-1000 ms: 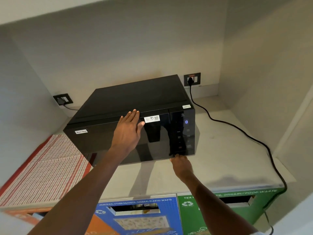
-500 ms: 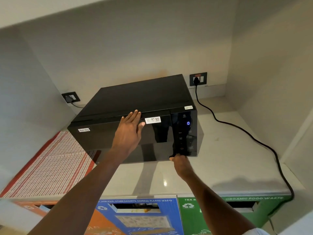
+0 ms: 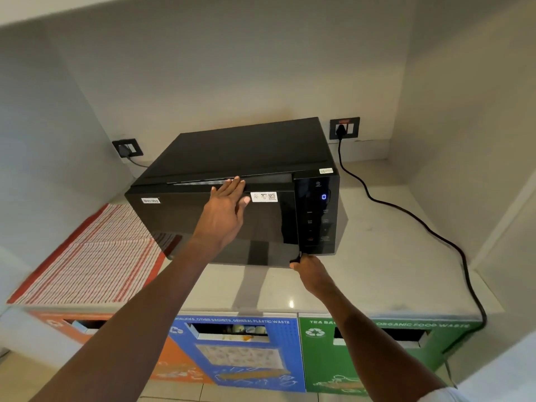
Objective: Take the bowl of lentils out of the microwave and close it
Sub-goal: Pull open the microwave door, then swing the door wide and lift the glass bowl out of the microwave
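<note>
While the left hand (image 3: pixel 223 216) lies flat and open against the upper front of the microwave (image 3: pixel 240 192), its fingertips reaching the top edge of the door (image 3: pixel 220 227), the right hand (image 3: pixel 311 271) is at the door's lower right corner, just below the control panel (image 3: pixel 317 216); its fingers are curled at that corner, but whether they pinch anything cannot be told. A thin gap shows along the top of the door, which stands slightly ajar. The bowl of lentils is not visible; the dark door glass hides the inside. The microwave sits on a pale counter (image 3: pixel 377 256), with a red-striped cloth (image 3: pixel 92 256) to its left, partly under its corner. A black cord (image 3: pixel 406 213) runs from a wall socket (image 3: pixel 344 128) across the counter and over its right edge. Orange, blue and green waste bins (image 3: pixel 255 352) stand below the counter front.
</note>
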`<action>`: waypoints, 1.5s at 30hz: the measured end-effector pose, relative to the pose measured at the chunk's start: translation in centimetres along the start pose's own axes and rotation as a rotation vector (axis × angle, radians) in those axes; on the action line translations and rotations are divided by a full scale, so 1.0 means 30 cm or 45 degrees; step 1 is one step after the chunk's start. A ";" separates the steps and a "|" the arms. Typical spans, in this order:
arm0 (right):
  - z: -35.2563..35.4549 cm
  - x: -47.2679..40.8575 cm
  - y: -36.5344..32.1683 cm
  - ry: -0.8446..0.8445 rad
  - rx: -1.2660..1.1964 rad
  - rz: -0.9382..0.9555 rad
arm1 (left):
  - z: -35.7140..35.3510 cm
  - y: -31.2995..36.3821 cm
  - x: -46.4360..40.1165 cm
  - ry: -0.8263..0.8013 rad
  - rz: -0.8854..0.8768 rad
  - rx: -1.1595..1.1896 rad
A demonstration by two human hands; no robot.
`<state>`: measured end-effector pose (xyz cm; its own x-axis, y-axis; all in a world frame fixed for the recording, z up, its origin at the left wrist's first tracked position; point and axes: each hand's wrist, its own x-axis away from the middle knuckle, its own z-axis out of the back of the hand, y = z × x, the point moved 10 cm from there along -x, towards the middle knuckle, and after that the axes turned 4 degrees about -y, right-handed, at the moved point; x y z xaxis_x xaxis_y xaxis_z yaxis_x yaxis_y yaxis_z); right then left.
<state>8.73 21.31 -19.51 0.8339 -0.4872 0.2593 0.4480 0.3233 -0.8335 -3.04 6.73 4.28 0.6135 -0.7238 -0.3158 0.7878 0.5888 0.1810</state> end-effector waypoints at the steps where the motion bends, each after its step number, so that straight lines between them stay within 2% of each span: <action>1: 0.003 0.010 -0.008 0.027 0.019 0.003 | 0.003 -0.002 0.009 0.007 0.001 0.011; 6: -0.010 0.067 -0.072 0.128 0.267 0.147 | 0.023 -0.003 0.062 0.045 -0.040 0.058; 11: -0.035 0.151 -0.098 0.146 0.237 0.192 | 0.049 -0.019 0.120 0.036 -0.075 0.112; 21: -0.158 0.294 -0.081 -0.026 0.323 0.196 | 0.100 -0.070 0.286 0.087 -0.231 0.262; 29: -0.311 0.396 -0.099 -0.233 0.296 0.188 | 0.174 -0.131 0.431 0.116 -0.264 0.450; 35: -0.418 0.462 -0.132 -0.254 0.278 0.219 | 0.212 -0.201 0.517 0.117 -0.229 0.584; 39: -0.446 0.493 -0.155 -0.206 0.193 0.246 | 0.245 -0.248 0.572 0.170 -0.216 0.596; 43: -0.416 0.514 -0.165 -0.061 0.045 0.189 | 0.273 -0.288 0.624 0.184 -0.237 0.647; 45: -0.400 0.539 -0.210 0.027 0.002 0.234 | 0.283 -0.315 0.644 0.176 -0.236 0.670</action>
<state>15.54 1.66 -15.92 0.8947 -0.4370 0.0925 0.2894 0.4094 -0.8653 1.84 -15.87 4.39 0.4777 -0.7230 -0.4991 0.8245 0.1728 0.5389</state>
